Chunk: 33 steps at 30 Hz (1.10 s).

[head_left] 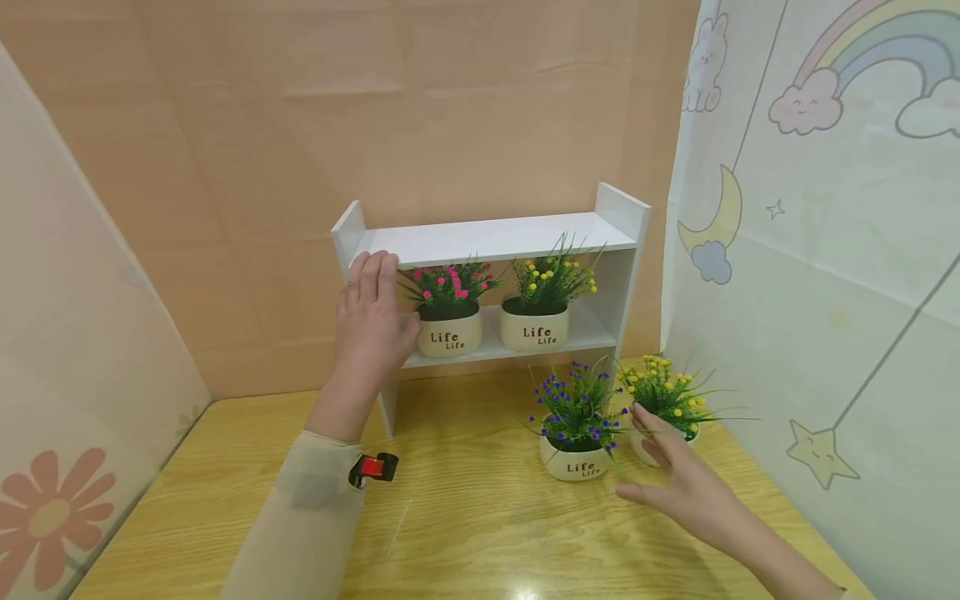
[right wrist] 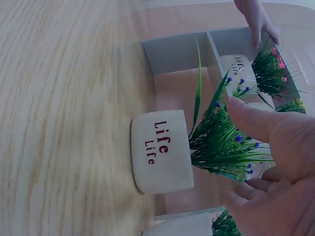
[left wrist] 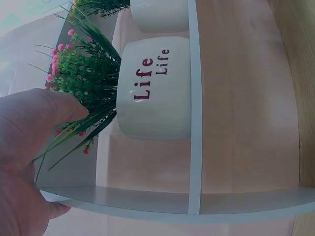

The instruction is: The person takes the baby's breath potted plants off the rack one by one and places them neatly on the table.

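My left hand (head_left: 372, 325) rests against the upper left end of a white two-tier shelf (head_left: 487, 240), its fingers extended and its thumb near a pot of pink flowers (head_left: 450, 333). Beside that pot, on the same middle board, sits a pot of yellow flowers (head_left: 536, 329). My right hand (head_left: 686, 492) is spread with nothing in its grasp. It hovers beside a pot of purple flowers (head_left: 576, 458) on the table and in front of a second pot of yellow flowers (head_left: 663, 392). In the right wrist view, thumb and fingers stand around the purple plant (right wrist: 221, 142).
The wooden table (head_left: 450, 533) carries the shelf and both lower pots. An orange-tan cloth (head_left: 465, 108) hangs behind. Patterned white panels stand at the left (head_left: 75, 333) and right (head_left: 810, 250). The second yellow pot stands near the right panel.
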Motion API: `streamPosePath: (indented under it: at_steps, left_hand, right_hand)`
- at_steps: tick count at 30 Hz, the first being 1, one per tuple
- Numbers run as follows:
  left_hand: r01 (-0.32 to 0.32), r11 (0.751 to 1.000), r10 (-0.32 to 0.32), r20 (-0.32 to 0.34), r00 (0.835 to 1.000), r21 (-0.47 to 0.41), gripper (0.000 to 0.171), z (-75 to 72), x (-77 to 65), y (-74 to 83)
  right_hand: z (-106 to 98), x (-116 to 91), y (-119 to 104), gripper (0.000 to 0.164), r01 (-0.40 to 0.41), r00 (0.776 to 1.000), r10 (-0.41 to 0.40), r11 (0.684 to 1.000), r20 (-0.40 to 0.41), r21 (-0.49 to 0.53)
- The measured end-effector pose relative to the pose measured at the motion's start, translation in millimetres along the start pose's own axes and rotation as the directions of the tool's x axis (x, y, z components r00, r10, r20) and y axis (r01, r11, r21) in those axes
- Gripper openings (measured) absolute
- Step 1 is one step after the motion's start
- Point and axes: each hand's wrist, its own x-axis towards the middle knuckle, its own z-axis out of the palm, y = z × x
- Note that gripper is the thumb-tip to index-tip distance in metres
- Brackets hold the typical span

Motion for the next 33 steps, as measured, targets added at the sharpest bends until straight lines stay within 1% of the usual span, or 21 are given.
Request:
streamPosePath:
  at_steps: [2, 7, 11, 14, 19, 21, 26, 30, 33]
  left_hand:
    - [0.0, 1.0, 0.0, 0.0, 1.0, -0.001, 0.096, -0.4, 0.1, -0.3]
    - [0.002, 1.0, -0.002, 0.008, 1.0, 0.0, 0.096, -1.5, 0.1, -0.8]
    - [0.005, 1.0, -0.006, 0.016, 1.0, 0.01, 0.097, -2.0, -0.1, -1.0]
    - [0.005, 1.0, -0.005, 0.02, 1.0, 0.017, 0.096, -2.1, 0.1, -0.9]
    - [0.006, 1.0, -0.006, 0.022, 1.0, 0.02, 0.096, -1.4, 0.7, -0.7]
    - [0.009, 1.0, -0.009, 0.021, 1.0, 0.018, 0.097, -1.2, 0.7, -0.7]
    - [0.008, 1.0, -0.008, 0.012, 1.0, 0.018, 0.097, -0.7, 0.3, -0.2]
    - [0.0, 1.0, 0.0, 0.006, 1.0, 0.022, 0.096, -0.3, 0.5, -0.1]
    - [-0.002, 1.0, 0.002, 0.01, 1.0, 0.022, 0.096, 0.0, 0.3, -0.4]
  right_hand:
    - [-3, -1, -4, 0.117, 0.007, 1.0, -0.007, 1.0, -0.003, -0.003]
    - [-11, -1, -12, 0.116, 0.063, 0.998, -0.063, 0.998, -0.018, -0.016]
    - [-17, 3, -18, 0.115, 0.113, 0.993, -0.113, 0.993, -0.022, 0.017]
    - [-22, 5, -22, 0.114, 0.12, 0.993, -0.119, 0.993, -0.024, 0.023]
    - [-30, 7, -32, 0.115, 0.119, 0.992, -0.121, 0.991, -0.035, -0.054]
    - [-33, 8, -37, 0.116, 0.118, 0.992, -0.123, 0.987, -0.043, -0.106]
    - [-44, 14, -51, 0.116, 0.13, 0.988, -0.144, 0.973, -0.057, -0.188]
    - [-56, 24, -62, 0.117, 0.185, 0.977, -0.205, 0.957, -0.067, -0.224]
    - [-64, 34, -68, 0.117, 0.251, 0.957, -0.28, 0.933, -0.082, -0.256]
